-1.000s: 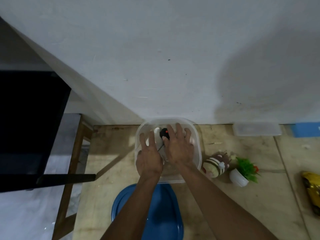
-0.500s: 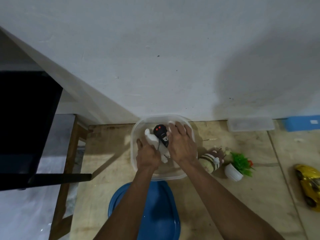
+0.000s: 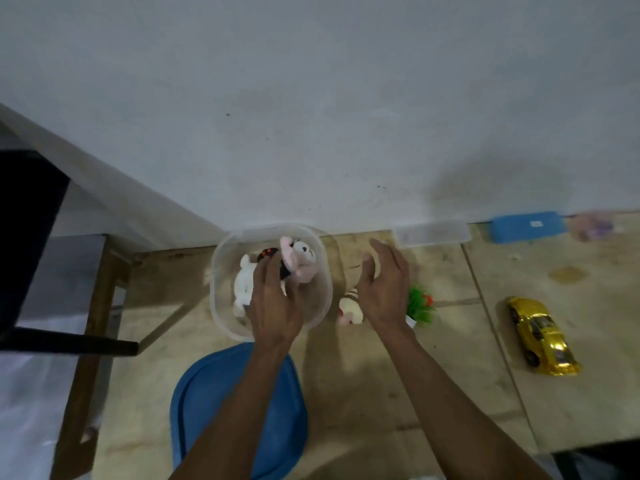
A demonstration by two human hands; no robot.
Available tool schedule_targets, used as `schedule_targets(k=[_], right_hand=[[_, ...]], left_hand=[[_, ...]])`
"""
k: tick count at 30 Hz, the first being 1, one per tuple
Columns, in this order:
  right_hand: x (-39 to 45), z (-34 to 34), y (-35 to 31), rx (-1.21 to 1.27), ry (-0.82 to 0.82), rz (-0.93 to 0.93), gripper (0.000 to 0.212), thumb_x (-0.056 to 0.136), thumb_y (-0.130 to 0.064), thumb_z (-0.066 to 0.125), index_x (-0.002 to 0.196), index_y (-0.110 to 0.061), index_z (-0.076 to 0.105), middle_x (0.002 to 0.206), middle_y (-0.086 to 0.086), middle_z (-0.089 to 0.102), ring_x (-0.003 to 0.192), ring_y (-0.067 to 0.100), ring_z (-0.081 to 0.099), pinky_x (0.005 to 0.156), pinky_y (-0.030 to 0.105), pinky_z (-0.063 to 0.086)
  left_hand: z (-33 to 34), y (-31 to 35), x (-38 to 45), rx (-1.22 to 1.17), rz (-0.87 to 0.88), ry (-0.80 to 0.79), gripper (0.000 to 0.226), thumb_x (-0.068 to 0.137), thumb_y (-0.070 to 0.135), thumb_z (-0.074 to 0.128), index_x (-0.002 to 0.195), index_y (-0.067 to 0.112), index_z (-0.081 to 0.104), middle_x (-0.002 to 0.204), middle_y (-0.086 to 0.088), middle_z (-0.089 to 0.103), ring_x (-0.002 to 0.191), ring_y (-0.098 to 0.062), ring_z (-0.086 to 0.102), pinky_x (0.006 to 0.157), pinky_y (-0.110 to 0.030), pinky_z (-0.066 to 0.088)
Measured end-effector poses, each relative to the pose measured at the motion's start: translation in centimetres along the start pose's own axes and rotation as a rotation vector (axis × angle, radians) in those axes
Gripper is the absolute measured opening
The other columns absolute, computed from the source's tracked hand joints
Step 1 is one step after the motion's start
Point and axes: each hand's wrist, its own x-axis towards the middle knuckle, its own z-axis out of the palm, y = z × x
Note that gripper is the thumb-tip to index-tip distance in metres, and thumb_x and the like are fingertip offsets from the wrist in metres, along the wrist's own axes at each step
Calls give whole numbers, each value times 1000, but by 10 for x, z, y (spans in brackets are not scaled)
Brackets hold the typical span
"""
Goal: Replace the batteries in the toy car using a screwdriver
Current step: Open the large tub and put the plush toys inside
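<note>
A shiny yellow toy car (image 3: 542,336) lies on the wooden table at the right, apart from both hands. My left hand (image 3: 275,299) reaches into a clear plastic tub (image 3: 221,306) and its fingers close on a black object with red dots (image 3: 272,259). Beside that object in the tub are a pink plush toy (image 3: 299,263) and a white plush toy (image 3: 244,285). My right hand (image 3: 382,282) hovers outside the tub to its right, fingers spread, holding nothing. No screwdriver or batteries are visible.
A blue lid (image 3: 207,407) lies in front of the tub under my left forearm. A small striped plush (image 3: 349,308) and a potted fake plant (image 3: 420,304) sit under my right hand. A clear lid (image 3: 433,232) and a blue box (image 3: 526,226) lie by the wall.
My right hand has come out of the tub and moved right, open. The left hand has shifted right onto the black object. A pink plush now shows in the tub.
</note>
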Motion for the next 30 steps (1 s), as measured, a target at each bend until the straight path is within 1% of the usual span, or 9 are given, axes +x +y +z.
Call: schedule_targets(k=[3, 6, 9, 11, 14, 17, 20, 24, 30], right_hand=[[-5, -22, 45, -104, 76, 140, 39, 96, -26, 53, 132, -12, 61, 132, 16, 60, 122, 38, 52, 102, 47, 44], [-20, -33, 81, -136, -65, 288, 47, 100, -32, 50, 145, -15, 50, 151, 16, 44, 137, 39, 39, 110, 47, 32], [-35, -30, 105, -91, -174, 331, 58, 99, -44, 44, 151, -18, 40, 158, 13, 35, 146, 34, 30, 116, 44, 23], [-40, -24, 113, -43, -180, 344, 60, 98, -46, 42, 151, -18, 40, 158, 12, 35, 146, 32, 32, 118, 43, 20], [-39, -16, 117, -6, -160, 320, 55, 101, -44, 47, 150, -19, 42, 157, 10, 37, 143, 31, 35, 116, 42, 24], [-35, -9, 121, 18, -190, 297, 53, 102, -43, 50, 150, -23, 40, 159, 7, 34, 144, 29, 32, 116, 41, 25], [-33, -5, 125, 67, -216, 268, 55, 100, -46, 52, 150, -26, 40, 158, 4, 34, 142, 30, 34, 110, 45, 35], [-27, -4, 128, 162, -193, 263, 50, 100, -36, 57, 146, -21, 48, 153, 7, 39, 140, 28, 39, 106, 43, 44], [-26, -23, 123, 226, -146, 233, 51, 96, -43, 53, 138, -14, 58, 144, 10, 48, 131, 28, 50, 102, 45, 49]], left_hand=[[39, 20, -21, -7, 133, -81, 47, 96, 18, 57, 141, 6, 51, 143, -18, 51, 132, -35, 49, 101, -43, 48], [82, 38, -40, 11, 191, -218, 51, 97, 9, 59, 147, 11, 46, 154, -18, 41, 142, -34, 38, 108, -46, 42], [115, 43, -48, 11, 106, -331, 54, 100, 14, 56, 152, 19, 39, 160, -15, 31, 146, -30, 30, 112, -40, 36], [131, 38, -50, 62, 110, -352, 52, 100, 27, 52, 150, 15, 44, 154, -20, 40, 144, -36, 35, 109, -51, 41], [150, 20, -48, 129, 129, -328, 58, 96, 37, 50, 146, 7, 49, 143, -24, 53, 134, -45, 47, 104, -57, 45], [157, 10, -46, 121, 62, -321, 61, 96, 31, 62, 152, 16, 40, 146, -20, 49, 133, -40, 47, 101, -54, 46], [161, 7, -49, 92, 64, -291, 64, 94, 39, 55, 152, 16, 39, 140, -19, 52, 128, -40, 49, 101, -53, 44], [165, 10, -55, 6, -18, -230, 64, 95, 31, 64, 152, 17, 38, 133, -20, 55, 123, -39, 51, 100, -57, 44], [148, 29, -74, -66, 27, -133, 64, 96, 52, 45, 153, 26, 34, 127, -13, 57, 114, -31, 55, 93, -54, 49]])
